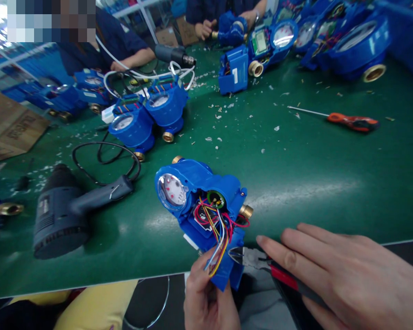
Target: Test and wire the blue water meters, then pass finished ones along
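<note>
A blue water meter [206, 172] with a round dial and brass ends sits near the table's front edge, its side compartment open. Red, yellow and white wires [222, 233] spill out of that compartment. My left hand [208, 291] is closed at the meter's lower end, pinching the wires near their tips, with the hanging blue flap beside its fingers. My right hand [333, 266] grips red-and-black diagonal cutters [253, 257]. The cutters' jaws are slightly apart, close to the wires by my left fingers; I cannot tell whether they touch.
A heat gun [60, 215] with a looped cord lies at the left. An orange-handled screwdriver [353, 121] rests at the right. More blue meters [132, 128] stand farther back, among scattered scraps. Two co-workers sit across the table [313, 183]; a cardboard box [12, 123] is far left.
</note>
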{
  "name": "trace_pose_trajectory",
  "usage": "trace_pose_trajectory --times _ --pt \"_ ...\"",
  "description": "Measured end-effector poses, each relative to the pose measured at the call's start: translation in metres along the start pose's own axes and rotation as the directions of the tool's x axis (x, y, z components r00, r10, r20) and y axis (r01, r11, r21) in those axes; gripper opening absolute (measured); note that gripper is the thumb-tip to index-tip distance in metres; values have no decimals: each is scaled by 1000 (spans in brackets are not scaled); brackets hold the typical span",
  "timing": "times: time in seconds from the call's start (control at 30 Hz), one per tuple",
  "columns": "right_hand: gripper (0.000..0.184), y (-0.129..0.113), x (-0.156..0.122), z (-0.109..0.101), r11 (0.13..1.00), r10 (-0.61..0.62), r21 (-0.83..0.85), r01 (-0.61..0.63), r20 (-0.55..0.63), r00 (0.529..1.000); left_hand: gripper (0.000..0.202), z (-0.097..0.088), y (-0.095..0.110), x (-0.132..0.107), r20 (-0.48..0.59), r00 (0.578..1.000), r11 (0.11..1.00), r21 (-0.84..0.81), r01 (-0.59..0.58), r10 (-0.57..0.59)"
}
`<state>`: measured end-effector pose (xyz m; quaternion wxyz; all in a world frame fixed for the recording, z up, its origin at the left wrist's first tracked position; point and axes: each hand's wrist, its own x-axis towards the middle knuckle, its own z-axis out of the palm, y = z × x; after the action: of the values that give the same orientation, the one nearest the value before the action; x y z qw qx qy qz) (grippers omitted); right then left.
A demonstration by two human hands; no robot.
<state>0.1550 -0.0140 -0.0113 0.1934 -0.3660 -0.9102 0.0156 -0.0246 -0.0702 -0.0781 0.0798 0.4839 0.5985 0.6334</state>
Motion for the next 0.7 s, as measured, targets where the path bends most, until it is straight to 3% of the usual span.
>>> trace_pose_trajectory --times 0.1,0.5,0.7 --pt "45 1 2 1 999 5 31 -5 20 1000 29 -3 -2 0 30 999 999 26 -19 18" --pt "41 3 5 0 986 37 166 -34 -13 999 25 0 -4 -3 -30 999 998 49 -32 33" --pt "36 7 3 -7 981 83 178 -82 3 997 21 2 -3 -3 -68 997 1000 3 21 -21"
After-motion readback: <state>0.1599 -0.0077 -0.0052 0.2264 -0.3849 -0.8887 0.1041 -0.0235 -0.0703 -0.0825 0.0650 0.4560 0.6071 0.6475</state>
